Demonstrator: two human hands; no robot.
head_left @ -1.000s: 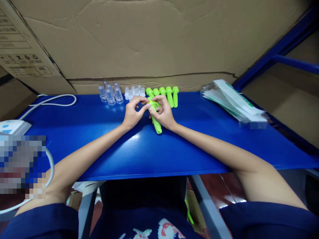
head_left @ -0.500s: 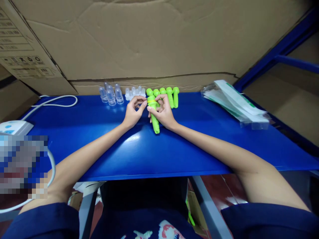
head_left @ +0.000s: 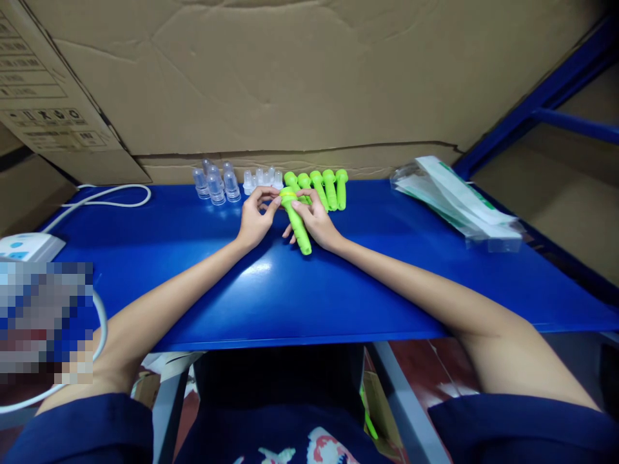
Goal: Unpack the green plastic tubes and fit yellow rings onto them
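Observation:
A lime-green flashlight [head_left: 300,234] with a yellow band near its head is held over the blue tabletop, tilted with the head up and to the left. The fingers and thumb of my right hand [head_left: 320,223] wrap its barrel just below the head. My left hand [head_left: 254,219] pinches the head end from the left side, its fingertips against the rim. Behind my hands, several more green flashlights [head_left: 341,190] lie in a row, partly covered by my right hand. Small clear plastic pieces [head_left: 261,177] stand just behind my left hand.
Larger clear plastic cylinders with domed tops [head_left: 215,188] stand at the back left. Plastic packaging with white and green sheets [head_left: 457,196] lies at the right. A white power strip [head_left: 31,247] and its cable [head_left: 116,195] are on the left. Cardboard [head_left: 290,84] rises behind the table.
The flashlight has tipped, its head moving left and its tail slightly right. My left fingers now touch the head. My right hand has shifted slightly around the barrel.

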